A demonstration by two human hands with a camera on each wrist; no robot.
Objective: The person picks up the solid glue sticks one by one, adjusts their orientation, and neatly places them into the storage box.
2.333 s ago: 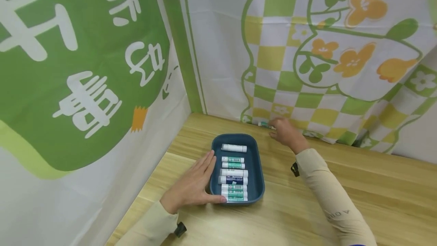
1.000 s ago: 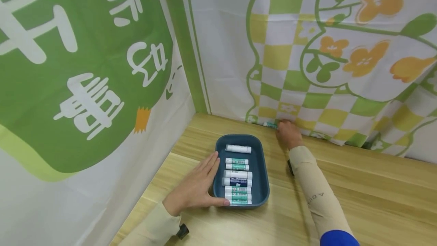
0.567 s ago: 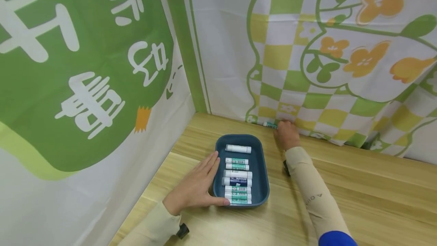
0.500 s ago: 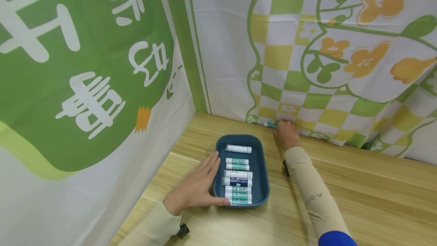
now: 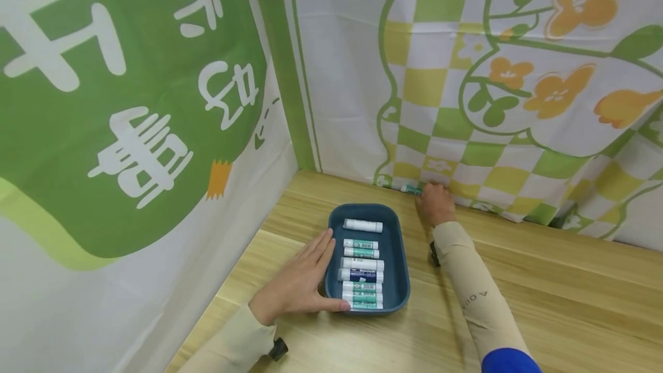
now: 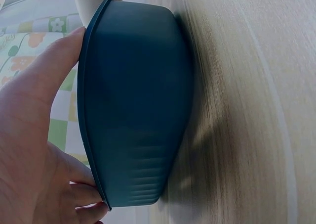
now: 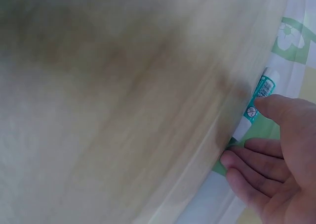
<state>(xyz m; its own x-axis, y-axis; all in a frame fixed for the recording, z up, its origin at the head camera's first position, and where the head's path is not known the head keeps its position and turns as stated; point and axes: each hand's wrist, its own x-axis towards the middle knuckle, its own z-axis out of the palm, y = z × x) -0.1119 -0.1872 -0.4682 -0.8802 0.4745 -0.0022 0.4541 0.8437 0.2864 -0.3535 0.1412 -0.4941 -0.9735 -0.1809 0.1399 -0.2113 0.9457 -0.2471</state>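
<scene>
In the head view my left hand point(image 5: 297, 281) rests along the left side of a dark blue tray point(image 5: 397, 269), fingers straight and thumb over its near left corner. The left wrist view shows this hand touching the rim of the tray point(image 6: 138, 85). Several glue sticks lie crosswise in the tray, among them a white one point(image 5: 362, 225) at the far end and a navy-labelled one point(image 5: 362, 276). My right hand point(image 5: 436, 205) is at the back table edge, holding a green-and-white glue stick point(image 7: 261, 93) with the thumb against it. Its index finger is hidden.
The wooden table point(image 5: 544, 281) meets a checked, flower-printed cloth point(image 5: 430, 85) at its back edge. On the left hangs a green-and-white printed cloth point(image 5: 233, 148). A pale cylindrical object point(image 6: 94, 1) stands beyond the tray in the left wrist view.
Since the oldest frame my right hand has moved in closer over the glue stick at the cloth. It has stayed almost still over the last second. The left hand and tray have not moved.
</scene>
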